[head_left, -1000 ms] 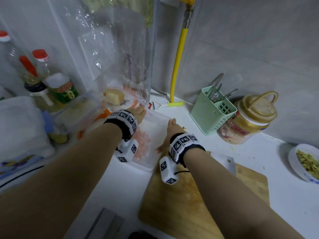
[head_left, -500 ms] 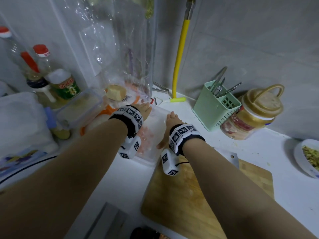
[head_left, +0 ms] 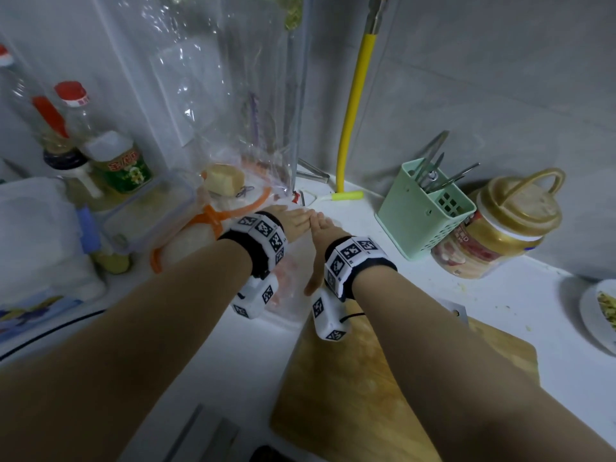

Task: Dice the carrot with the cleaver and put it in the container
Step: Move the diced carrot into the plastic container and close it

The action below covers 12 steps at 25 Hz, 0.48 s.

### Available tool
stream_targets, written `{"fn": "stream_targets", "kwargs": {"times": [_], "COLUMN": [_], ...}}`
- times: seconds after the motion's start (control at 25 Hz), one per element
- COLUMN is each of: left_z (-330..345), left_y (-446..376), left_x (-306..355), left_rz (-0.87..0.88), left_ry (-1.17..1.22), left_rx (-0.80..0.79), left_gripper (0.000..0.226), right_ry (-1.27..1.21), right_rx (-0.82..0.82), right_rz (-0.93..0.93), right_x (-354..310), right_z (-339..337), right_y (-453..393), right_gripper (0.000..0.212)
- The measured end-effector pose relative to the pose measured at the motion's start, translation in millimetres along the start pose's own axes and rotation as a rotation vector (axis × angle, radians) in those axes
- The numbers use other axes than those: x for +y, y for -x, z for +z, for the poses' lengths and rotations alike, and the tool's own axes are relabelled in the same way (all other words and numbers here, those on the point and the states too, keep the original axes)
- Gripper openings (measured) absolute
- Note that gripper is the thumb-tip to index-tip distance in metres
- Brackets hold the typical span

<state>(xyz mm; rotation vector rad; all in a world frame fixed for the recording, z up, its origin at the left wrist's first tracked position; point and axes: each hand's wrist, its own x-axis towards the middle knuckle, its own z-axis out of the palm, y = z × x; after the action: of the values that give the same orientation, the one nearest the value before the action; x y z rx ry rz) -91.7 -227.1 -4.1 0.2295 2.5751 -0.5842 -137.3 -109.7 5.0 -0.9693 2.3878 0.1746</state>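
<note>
Nearest the camera, both forearms are extended forward and slightly inward over the white counter [head_left: 233, 355], so that they converge at the wrists. A wooden cutting board [head_left: 360, 388] lies under the right forearm. The blade of the cleaver [head_left: 455, 311] is seen at the board's far edge, just right of the right forearm, mostly hidden by it. Each wrist carries a black band fitted with white marker blocks.

The right hand [head_left: 325, 233] is held thumb-down, with its fingers straight and together, pointing away from the camera. The left hand [head_left: 295, 218] is largely hidden behind its wristband; the visible fingers are extended, and their tips meet those of the right hand. Nothing is seen to be gripped by either hand, although the palms are not visible.

Directly below and between the wrists sits the clear container [head_left: 283, 295]. Pale orange diced carrot [head_left: 283, 275] is visible inside it, blurred.

Farther left, a second clear lidded box [head_left: 150, 215], oil bottles [head_left: 110, 151] and a white bag tied with orange handles [head_left: 200, 235] are located. Behind the hands hangs a clear plastic bag [head_left: 216, 95], with a yellow pipe [head_left: 353, 105] beside it. At far right stand a green utensil caddy [head_left: 423, 215], a gold-lidded jar [head_left: 506, 225] and a dish [head_left: 600, 311] at the frame edge.
</note>
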Motion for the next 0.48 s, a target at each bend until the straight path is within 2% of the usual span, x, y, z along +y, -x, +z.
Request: {"fn": "stream_targets", "kwargs": {"times": [0.12, 0.28, 0.32, 0.4, 0.44, 0.48], "left_z": [-11.4, -2.0, 7.6, 28.1, 27.2, 42.4], "left_y": [7.9, 40.9, 49.8, 68.4, 76.4, 72.5], "left_x": [-1.5, -14.1, -21.4, -27.5, -25.8, -27.4], "left_rz": [-0.021, -0.055, -0.071, -0.104, -0.126, -0.14], "left_ry": [-0.009, 0.138, 0.186, 0.267, 0.31, 0.361], "left_rx": [0.008, -0.003, -0.022, -0.057, -0.063, -0.08], "left_gripper": [0.062, 0.087, 0.094, 0.097, 0.097, 0.1], "right_ry": [-0.016, -0.008, -0.001, -0.017, -0.016, -0.023], "right_rx": [0.023, -0.013, 0.006, 0.063, 0.072, 0.076], "right_rz": [0.008, 0.009, 0.006, 0.003, -0.006, -0.033], "right_x": [-0.2, -6.4, -7.8, -14.3, -17.2, -20.0], "right_z": [-2.9, 2.5, 5.5, 11.7, 14.1, 16.4], "right_y": [2.0, 20.2, 23.9, 37.4, 42.8, 47.7], "right_gripper": [0.098, 0.121, 0.117, 0.095, 0.092, 0.099]}}
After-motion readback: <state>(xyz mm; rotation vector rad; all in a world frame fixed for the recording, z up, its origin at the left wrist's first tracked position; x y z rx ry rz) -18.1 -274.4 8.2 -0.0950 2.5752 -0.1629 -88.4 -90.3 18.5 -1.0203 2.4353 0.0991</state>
